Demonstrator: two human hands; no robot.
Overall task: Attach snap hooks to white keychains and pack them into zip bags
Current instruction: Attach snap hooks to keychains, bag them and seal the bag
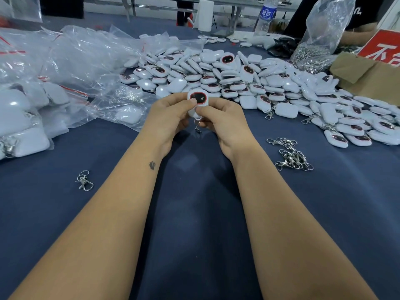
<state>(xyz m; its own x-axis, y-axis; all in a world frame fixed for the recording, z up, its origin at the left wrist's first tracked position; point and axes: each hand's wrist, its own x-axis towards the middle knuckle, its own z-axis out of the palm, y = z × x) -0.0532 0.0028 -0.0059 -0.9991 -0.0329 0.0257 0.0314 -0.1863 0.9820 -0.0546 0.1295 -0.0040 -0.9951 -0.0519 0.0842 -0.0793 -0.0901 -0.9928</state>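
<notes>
Centre frame, our left hand (167, 118) and right hand (223, 120) both pinch one white keychain (198, 101), fingers curled round it, a snap hook (197, 126) dangling beneath, above the surface (194, 202).

My bench in a small assembly-and-packing workshop: a blue-covered work table (194, 213) bearing a bulk heap of white keychains (249, 76), loose snap hooks (290, 154), filled zip bags (43, 87), a cardboard box (368, 76), with another worker (355, 31) seated at the far corner.
</notes>
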